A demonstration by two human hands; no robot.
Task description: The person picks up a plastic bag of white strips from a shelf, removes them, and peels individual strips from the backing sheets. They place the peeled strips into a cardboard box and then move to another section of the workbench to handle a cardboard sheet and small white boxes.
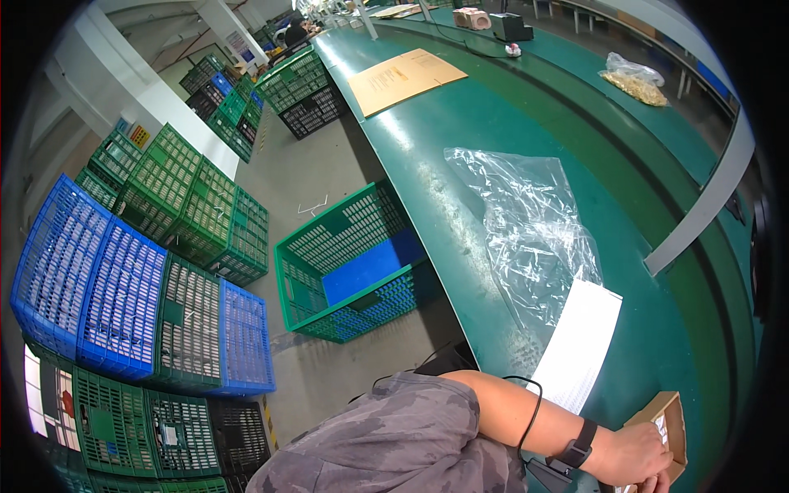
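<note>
So the left hand [631, 456] is the near one, right up at the open cardboard box [675, 429] in the desk's [637, 271] lower right corner. Box sits around and just past the knuckles; its long axis gets cut off, so no call there. Grip's curled, but I can't tell how tightly or on what. Right hand? Can't spot it.

Bright glare along the green tabletop [448, 185], glints on clear plastic [534, 222], bent fisheye edges
</note>
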